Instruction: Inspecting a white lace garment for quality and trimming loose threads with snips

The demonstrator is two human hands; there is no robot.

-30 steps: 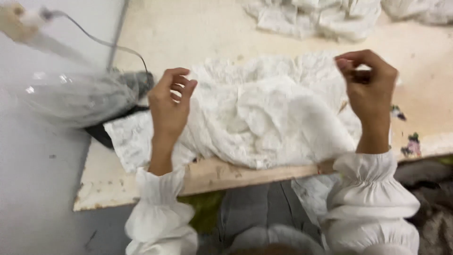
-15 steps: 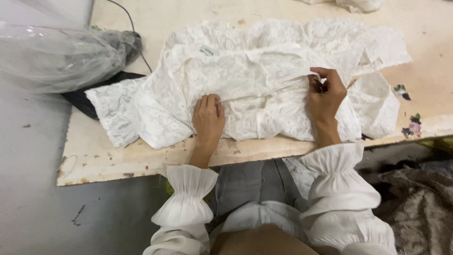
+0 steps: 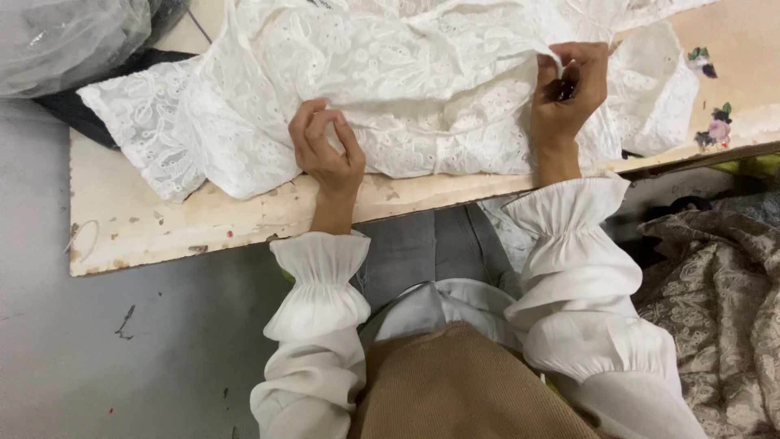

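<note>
Where half a second ago our left hand (image 3: 327,151) lay flat on the white lace garment (image 3: 406,89), it now pinches a fold near the front edge of the surface (image 3: 162,223) — fingers closed on cloth. Our right hand (image 3: 566,96) has lifted slightly and stays clamped on another fold, so we are gathering rather than smoothing. The garment's far side is cut off at the top, and a dark object inside the right hand is hard to make out.
</note>
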